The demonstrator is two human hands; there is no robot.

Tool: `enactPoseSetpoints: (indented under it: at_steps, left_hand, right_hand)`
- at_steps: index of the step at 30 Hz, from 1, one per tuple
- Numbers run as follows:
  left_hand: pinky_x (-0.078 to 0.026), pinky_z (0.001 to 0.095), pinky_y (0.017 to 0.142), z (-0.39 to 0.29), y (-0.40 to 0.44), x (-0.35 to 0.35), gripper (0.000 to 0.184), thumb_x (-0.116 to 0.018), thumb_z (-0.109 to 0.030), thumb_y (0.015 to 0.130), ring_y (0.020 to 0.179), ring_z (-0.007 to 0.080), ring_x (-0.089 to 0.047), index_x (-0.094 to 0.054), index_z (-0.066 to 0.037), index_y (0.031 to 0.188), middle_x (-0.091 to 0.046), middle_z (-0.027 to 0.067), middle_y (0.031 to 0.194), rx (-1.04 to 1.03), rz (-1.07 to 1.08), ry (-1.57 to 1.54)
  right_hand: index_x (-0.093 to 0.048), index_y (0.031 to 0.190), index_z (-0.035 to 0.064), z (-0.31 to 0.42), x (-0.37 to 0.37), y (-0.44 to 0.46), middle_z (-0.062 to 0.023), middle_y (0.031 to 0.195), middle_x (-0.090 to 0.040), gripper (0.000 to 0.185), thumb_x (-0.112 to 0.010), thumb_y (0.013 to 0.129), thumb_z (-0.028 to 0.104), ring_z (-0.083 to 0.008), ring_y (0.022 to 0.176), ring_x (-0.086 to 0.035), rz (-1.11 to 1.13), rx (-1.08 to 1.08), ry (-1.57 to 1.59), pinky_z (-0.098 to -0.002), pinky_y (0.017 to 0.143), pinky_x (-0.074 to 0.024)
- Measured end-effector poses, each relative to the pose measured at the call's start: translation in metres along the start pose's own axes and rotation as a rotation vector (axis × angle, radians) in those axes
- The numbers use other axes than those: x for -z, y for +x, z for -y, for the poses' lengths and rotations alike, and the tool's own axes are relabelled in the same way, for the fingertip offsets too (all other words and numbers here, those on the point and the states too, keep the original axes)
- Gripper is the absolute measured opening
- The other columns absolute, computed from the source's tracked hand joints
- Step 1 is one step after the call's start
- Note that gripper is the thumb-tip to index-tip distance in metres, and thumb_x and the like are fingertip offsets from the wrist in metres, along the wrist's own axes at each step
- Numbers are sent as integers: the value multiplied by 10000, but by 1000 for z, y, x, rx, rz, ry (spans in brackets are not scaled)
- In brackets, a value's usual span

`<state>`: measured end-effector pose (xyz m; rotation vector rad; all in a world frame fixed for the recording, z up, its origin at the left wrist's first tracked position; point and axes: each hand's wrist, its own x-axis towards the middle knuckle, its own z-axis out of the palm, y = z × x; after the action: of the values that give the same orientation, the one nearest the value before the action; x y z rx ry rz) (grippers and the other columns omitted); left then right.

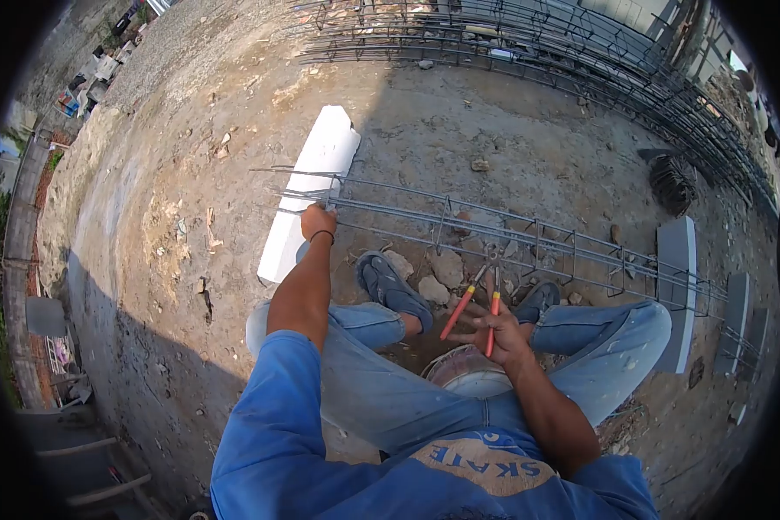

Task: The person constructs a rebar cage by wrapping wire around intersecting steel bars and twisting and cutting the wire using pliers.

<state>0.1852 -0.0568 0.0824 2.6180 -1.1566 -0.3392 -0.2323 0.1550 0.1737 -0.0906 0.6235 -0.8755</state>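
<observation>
Head view: red-handled pliers point(495, 322), "SKATE" shirt point(485, 468).

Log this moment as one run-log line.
left hand: on rebar cage | right hand: red-handled pliers, handles spread | support: white block under cage end

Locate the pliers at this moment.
In the head view, the pliers are right of centre, in the person's right hand between the knees, handles spread and head up by the rebar cage.
</observation>
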Motion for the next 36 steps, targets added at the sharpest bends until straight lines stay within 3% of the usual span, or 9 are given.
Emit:
enactPoseSetpoints:
  at_steps: [9,11,17,21,27,36]
  left_hand:
    - [-582,431,847,-1,8,-25,256,-850,-259,775,970,340,-736,-790,-71,938,-766,163,1002,-72,-12,-67]
    - [-575,441,857,-3,-3,-30,260,-852,-263,775,967,346,-735,-783,-57,919,-768,160,987,-155,8,-29]
    - [-572,435,866,-26,-37,-7,271,-861,-295,768,964,342,-737,-797,-81,922,-767,166,1000,-122,77,-71]
    - [-573,430,863,-25,-29,-22,260,-868,-300,761,971,338,-737,-806,-109,926,-766,165,1018,-131,107,-61]
    - [-569,447,879,-13,-11,-23,309,-878,-295,750,987,358,-730,-796,-68,942,-758,199,1017,-93,132,-99]
    - [-576,445,868,-17,-7,-19,280,-836,-274,792,996,361,-722,-768,-54,950,-755,168,1031,-309,143,88]
  right_hand:
    - [-32,1625,426,1,-8,4,-258,1439,-482,1076,-524,833,-111,-448,1343,-509,-63,-3,-63,-771,1039,-398]
    - [-52,1628,390,-3,-4,7,-259,1427,-493,1066,-541,823,-110,-449,1335,-518,-48,-4,-66,-777,1032,-403]
    - [-117,1615,260,-8,-1,11,-265,1419,-497,997,-564,805,-114,-448,1330,-522,-61,-53,-62,-791,1026,-405]
    - [-122,1612,241,-8,3,15,-268,1419,-496,981,-569,810,-104,-445,1329,-524,-67,-65,-60,-792,1023,-408]
    - [-114,1616,257,-7,-1,12,-268,1438,-487,988,-568,817,-105,-441,1326,-529,-67,-46,-74,-787,1025,-410]
    - [-207,1546,168,-7,-6,11,-271,1446,-488,837,-574,846,-108,-454,1328,-525,-76,-50,-72,-785,1026,-412]
